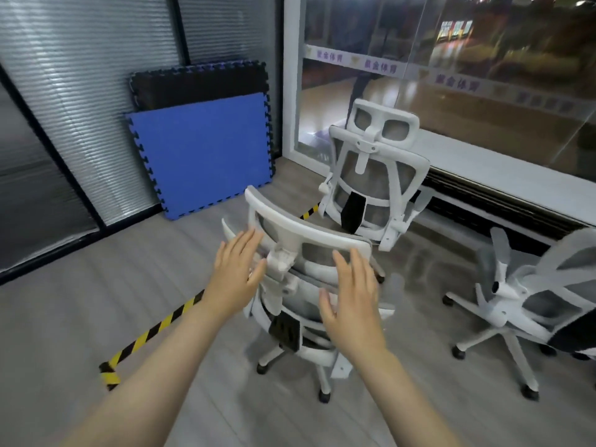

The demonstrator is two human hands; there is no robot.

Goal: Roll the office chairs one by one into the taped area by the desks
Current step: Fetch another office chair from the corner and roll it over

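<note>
Left hand (235, 279) and right hand (351, 301) both open, fingers (250, 241) straight and spread, holding nothing. Near chair (303, 279), white frame with grey mesh, directly ahead of fingers, back turned toward person; whether palms touch it, cannot tell. Second chair (374, 175) beyond fingers, close to window (451, 59). Third chair (529, 298) right of right hand, well apart. Yellow-black floor tape (154, 327) runs left of left hand, under near chair. Blue foam mat (206, 153) leans on wall, far left of fingers.

Grey plank floor (80, 317) with striped tape (151, 330), three white office chairs (309, 285), leaning foam mats (206, 153).
</note>
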